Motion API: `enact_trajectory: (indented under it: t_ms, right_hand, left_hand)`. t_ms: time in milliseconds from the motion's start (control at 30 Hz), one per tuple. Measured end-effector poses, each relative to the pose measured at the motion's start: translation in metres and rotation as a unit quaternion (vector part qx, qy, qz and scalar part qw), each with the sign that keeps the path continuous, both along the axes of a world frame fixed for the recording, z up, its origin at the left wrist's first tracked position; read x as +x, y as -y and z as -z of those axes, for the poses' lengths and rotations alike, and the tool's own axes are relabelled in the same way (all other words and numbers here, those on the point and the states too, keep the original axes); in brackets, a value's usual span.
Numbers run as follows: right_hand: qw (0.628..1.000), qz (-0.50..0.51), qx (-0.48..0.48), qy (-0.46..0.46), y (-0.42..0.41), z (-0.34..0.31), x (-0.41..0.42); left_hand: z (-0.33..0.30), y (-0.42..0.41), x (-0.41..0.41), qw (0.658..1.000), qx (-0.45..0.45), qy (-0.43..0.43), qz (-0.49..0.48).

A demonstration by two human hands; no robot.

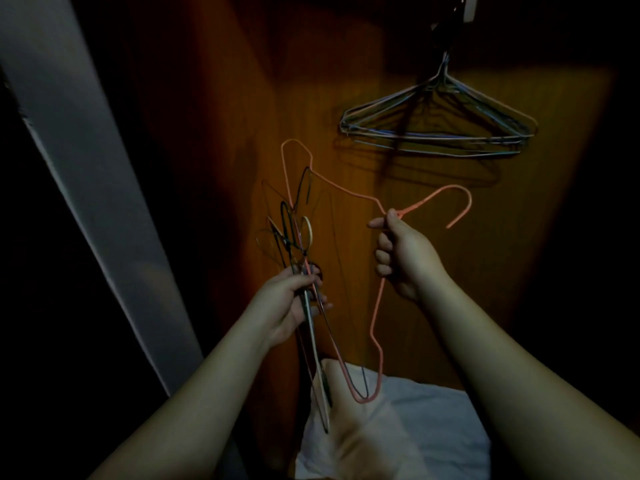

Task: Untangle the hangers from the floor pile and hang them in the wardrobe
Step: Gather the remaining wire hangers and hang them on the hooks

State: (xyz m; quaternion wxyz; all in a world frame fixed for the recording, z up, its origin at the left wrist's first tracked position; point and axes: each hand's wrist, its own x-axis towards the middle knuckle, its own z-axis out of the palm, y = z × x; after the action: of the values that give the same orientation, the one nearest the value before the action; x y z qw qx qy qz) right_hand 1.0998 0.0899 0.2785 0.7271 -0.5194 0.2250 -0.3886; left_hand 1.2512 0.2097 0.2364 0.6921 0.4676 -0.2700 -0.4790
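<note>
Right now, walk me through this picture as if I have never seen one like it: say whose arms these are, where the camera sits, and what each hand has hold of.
There is no machine here. The single picture comes from a wide-angle camera worn on a person's head, looking forward and down, so the two bare arms reaching in from the bottom are the wearer's own.

The right hand pinches the pink wire hanger at its neck, just below the hook. The left hand grips a bundle of dark wire hangers; the pink one runs through that bundle, so it looks not yet free.

Behind the hands is the wooden wardrobe wall. At upper right, a set of hung hangers is already in place; what they hang from is too dark to see. At the bottom lies some white cloth.
</note>
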Motion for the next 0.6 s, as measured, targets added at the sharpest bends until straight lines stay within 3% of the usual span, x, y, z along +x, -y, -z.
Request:
enact_trajectory:
  t_ms: [233, 400, 500, 600]
  right_hand:
    - [0.999, 0.009, 0.048, 0.024, -0.007, 0.036, 0.007]
    - [0.997, 0.025, 0.066, 0.041, -0.008, 0.057, 0.008]
    - [0.997, 0.051, 0.049, 0.033, -0.007, 0.064, 0.009]
    - [0.996, 0.068, 0.05, 0.039, -0.002, 0.071, 0.01]
  left_hand:
    - [0.017, 0.01, -0.008, 0.993, 0.011, 0.049, -0.106]
    - [0.024, 0.008, -0.009, 0.955, 0.059, 0.224, -0.187]
    - [0.026, 0.006, -0.01, 0.935, 0.073, 0.294, -0.186]
    - [0.025, 0.003, -0.009, 0.947, 0.077, 0.275, -0.15]
